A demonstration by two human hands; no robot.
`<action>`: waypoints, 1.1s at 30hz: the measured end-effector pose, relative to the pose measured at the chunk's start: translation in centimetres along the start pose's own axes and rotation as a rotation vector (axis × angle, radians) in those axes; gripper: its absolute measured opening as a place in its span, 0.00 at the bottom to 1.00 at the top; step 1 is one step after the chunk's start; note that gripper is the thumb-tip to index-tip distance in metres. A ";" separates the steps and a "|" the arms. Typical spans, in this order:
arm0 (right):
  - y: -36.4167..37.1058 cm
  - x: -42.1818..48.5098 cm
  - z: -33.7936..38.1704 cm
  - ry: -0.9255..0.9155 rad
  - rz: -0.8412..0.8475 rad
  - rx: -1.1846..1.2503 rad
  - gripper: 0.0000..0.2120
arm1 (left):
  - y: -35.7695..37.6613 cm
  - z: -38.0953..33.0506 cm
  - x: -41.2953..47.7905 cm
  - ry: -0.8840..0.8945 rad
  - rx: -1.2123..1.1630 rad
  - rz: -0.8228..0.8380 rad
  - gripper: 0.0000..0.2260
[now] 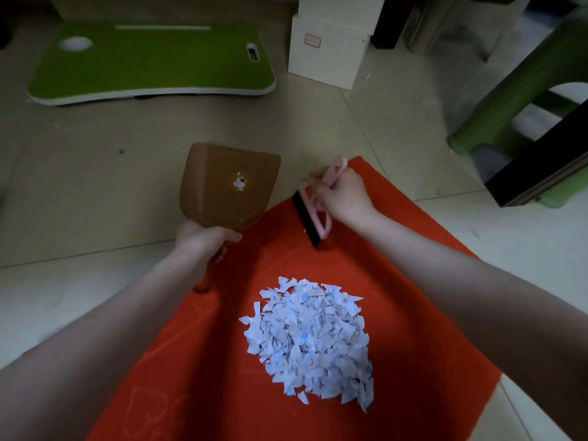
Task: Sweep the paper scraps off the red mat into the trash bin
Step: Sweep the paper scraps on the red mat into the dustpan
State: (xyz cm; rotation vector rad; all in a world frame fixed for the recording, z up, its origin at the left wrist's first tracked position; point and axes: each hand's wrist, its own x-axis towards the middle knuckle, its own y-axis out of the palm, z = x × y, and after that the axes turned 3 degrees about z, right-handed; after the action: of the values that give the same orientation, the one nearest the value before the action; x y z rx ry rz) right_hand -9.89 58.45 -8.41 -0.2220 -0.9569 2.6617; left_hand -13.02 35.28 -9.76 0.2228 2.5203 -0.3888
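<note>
A pile of pale blue-white paper scraps (310, 340) lies heaped in the middle of the red mat (423, 329) on the tiled floor. My left hand (203, 238) grips the handle of a brown dustpan (227, 184), whose pan points away from me beyond the mat's far left edge. My right hand (342, 197) holds a pink hand brush (318, 211) with black bristles, its bristles touching the far part of the mat, well behind the pile. No trash bin shows in view.
A green lap desk (152, 65) lies on the floor at the back left. White storage boxes (327, 49) stand at the back centre. A green plastic stool (515, 103) and a dark furniture edge (541, 160) are at the right.
</note>
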 end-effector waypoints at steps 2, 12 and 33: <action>2.1 -0.2 1.0 0.000 0.031 0.084 0.09 | 0.0 0.1 0.1 -0.002 -0.015 -0.015 0.11; -2.3 -0.5 -2.4 0.277 -0.043 -0.202 0.12 | 0.6 -0.1 -0.3 0.004 -0.031 0.007 0.12; -1.5 1.6 0.7 0.166 0.203 -0.090 0.10 | 1.4 -0.4 -1.2 0.014 0.007 0.046 0.11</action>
State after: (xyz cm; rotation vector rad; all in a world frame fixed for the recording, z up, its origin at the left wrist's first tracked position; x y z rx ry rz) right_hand -11.24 59.65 -6.99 -0.5796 -1.0507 2.7278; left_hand -11.91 36.63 -9.06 0.2869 2.5235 -0.3792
